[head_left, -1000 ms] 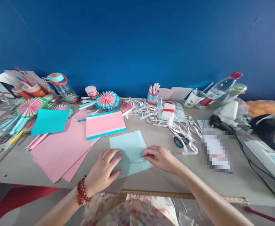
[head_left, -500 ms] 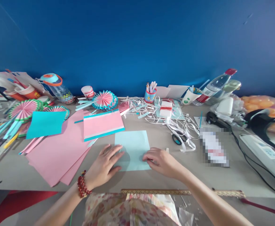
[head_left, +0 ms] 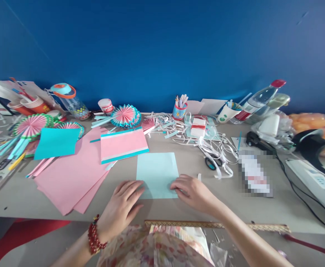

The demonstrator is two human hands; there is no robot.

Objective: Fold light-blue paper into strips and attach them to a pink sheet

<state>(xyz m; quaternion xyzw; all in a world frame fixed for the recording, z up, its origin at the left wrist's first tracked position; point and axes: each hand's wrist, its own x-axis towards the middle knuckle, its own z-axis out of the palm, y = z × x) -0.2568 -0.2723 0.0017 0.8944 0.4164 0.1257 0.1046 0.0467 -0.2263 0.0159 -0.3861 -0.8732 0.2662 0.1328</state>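
Note:
A sheet of pale blue paper (head_left: 158, 174) lies flat on the table in front of me. My left hand (head_left: 123, 204) rests at its lower left edge, fingers stretched out and holding nothing. At the right edge, my right hand (head_left: 191, 191) has its fingers curled together, closed on the paper's border; the fingertips are partly hidden. Just beyond the sheet to the left lies a pink paper panel (head_left: 125, 144) with teal and white stripes along its long sides. Large pink sheets (head_left: 76, 174) spread beside it, with a teal sheet (head_left: 57, 142) partly over them.
Folded paper rosettes (head_left: 126, 115) stand along the back. Scissors (head_left: 212, 162) lie among white paper strips (head_left: 176, 124) on the right. Farther right are a blurred-out item (head_left: 254, 172), a power strip (head_left: 315, 178) and a black cable (head_left: 290, 181). A plastic bottle (head_left: 259, 100) leans near the blue wall.
My left hand has slid down and left, from over the paper to its edge. My right hand stays at the right border. The whole view has shifted slightly.

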